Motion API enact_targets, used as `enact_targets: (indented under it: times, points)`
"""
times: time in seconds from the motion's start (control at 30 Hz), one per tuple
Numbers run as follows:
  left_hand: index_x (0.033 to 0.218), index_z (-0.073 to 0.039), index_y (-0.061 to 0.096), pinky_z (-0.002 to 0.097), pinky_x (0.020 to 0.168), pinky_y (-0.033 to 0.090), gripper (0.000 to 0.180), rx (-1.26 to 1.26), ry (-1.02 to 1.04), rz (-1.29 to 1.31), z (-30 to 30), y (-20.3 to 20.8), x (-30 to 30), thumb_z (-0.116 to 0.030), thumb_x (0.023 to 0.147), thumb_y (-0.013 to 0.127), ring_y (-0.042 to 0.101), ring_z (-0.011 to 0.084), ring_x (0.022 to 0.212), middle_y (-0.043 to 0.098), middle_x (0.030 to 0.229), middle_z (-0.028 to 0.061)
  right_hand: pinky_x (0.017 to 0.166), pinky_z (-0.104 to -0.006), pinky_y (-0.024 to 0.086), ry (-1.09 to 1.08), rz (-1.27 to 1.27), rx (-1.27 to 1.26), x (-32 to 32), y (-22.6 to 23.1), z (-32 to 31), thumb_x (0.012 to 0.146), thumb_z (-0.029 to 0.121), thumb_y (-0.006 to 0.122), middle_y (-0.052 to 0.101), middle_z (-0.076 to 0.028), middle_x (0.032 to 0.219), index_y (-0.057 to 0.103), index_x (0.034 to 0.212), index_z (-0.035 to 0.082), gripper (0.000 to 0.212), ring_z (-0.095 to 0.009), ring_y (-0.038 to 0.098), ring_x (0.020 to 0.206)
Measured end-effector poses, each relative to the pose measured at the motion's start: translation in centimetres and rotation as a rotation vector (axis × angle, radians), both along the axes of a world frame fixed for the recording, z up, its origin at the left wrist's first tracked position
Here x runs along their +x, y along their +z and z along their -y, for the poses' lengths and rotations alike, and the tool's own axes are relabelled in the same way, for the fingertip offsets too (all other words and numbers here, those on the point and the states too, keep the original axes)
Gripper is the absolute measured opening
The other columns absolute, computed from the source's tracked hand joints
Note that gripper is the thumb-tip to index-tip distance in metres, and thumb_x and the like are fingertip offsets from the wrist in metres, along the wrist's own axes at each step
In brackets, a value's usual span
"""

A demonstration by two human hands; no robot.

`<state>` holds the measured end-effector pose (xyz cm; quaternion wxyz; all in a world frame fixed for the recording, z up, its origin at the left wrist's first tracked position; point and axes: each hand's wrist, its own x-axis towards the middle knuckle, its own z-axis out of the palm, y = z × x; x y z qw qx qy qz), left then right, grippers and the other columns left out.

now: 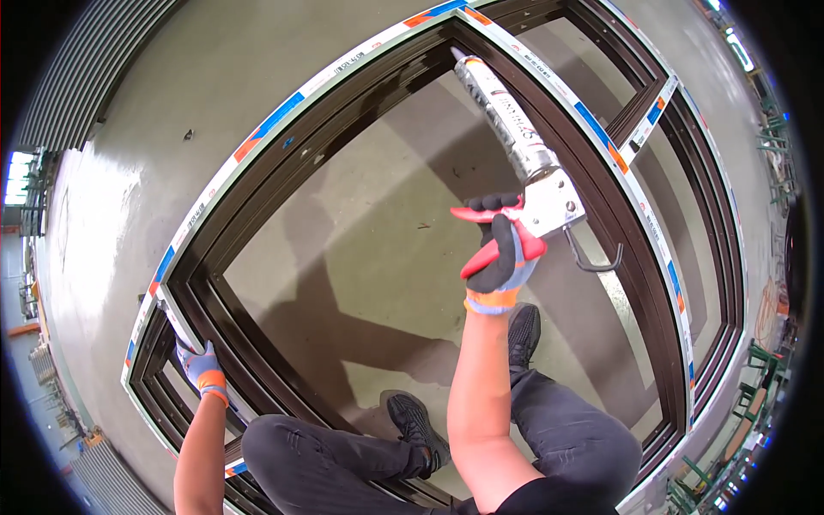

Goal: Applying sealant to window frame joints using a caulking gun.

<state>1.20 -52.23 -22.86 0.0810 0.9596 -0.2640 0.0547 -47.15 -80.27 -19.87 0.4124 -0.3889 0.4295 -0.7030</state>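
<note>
My right hand point(499, 253), in a grey glove with black fingertips and an orange cuff, is closed around the red handle of a caulking gun point(549, 206). A white and silver sealant tube sits in the gun, its nozzle pointing to the far inner corner of a dark brown window frame point(618, 184). The nozzle tip is close to that corner; I cannot tell whether it touches. At the left, my left hand point(204, 367), gloved alike, grips a bar of the frame near its left corner. The hand itself partly hides its fingers.
Protective tape point(296, 101) in white, blue and orange runs along the frame's edges. Smaller openings adjoin at right and lower left. My shoes point(414, 429) stand inside the large opening on the grey floor point(386, 197). Long ribbed profiles point(86, 69) lie at the far left; green stands point(751, 378) at right.
</note>
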Motion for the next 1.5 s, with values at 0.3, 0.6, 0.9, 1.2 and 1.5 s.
enact_targets:
  times: [0.3,0.6,0.9,1.2,1.5]
  points:
    - [0.144,-0.004,0.044,0.0422,0.105,0.044,0.077,0.023,0.022,0.000,-0.2,-0.4,0.1,-0.020,0.077,0.079,0.054,0.0376,0.125,0.055,0.138,0.0190,0.085,-0.0423,0.053,-0.014,0.024,-0.049,-0.1,-1.2,7.1,0.086,0.008,0.054,0.063,-0.020,0.092,0.060,0.094,-0.013,0.023,-0.031,0.065,0.085]
    - [0.144,-0.006,0.044,0.0425,0.104,0.044,0.077,0.028,0.037,-0.038,0.3,0.7,-0.6,-0.020,0.078,0.079,0.056,0.0379,0.124,0.057,0.136,0.0189,0.080,-0.0403,0.052,-0.063,0.084,-0.007,1.3,-0.2,8.6,0.083,0.008,0.054,0.064,-0.017,0.086,0.065,0.082,-0.010,0.021,-0.027,0.063,0.080]
    - [0.144,-0.005,0.044,0.0424,0.106,0.043,0.078,0.029,0.028,-0.023,-0.1,0.0,-0.1,-0.021,0.077,0.079,0.054,0.0385,0.125,0.056,0.137,0.0201,0.079,-0.0409,0.053,-0.081,-0.163,-0.103,0.8,-1.6,9.4,0.084,0.008,0.054,0.065,-0.017,0.086,0.065,0.079,-0.010,0.021,-0.027,0.064,0.080]
    - [0.143,-0.004,0.045,0.0426,0.103,0.045,0.077,0.007,0.028,-0.016,0.3,0.2,-0.4,-0.020,0.077,0.080,0.057,0.0379,0.122,0.059,0.133,0.0201,0.065,-0.0329,0.053,-0.120,-0.173,-0.068,0.7,-2.4,8.8,0.085,-0.001,0.055,0.063,-0.011,0.078,0.062,0.079,-0.009,0.012,-0.019,0.060,0.070]
    - [0.143,-0.004,0.045,0.0426,0.104,0.045,0.077,0.020,0.021,-0.003,-0.5,-0.7,0.3,-0.020,0.076,0.081,0.057,0.0378,0.123,0.058,0.134,0.0197,0.079,-0.0390,0.050,-0.057,-0.203,0.004,1.1,-1.5,8.2,0.085,0.007,0.052,0.067,-0.014,0.077,0.067,0.074,-0.008,0.024,-0.024,0.062,0.079]
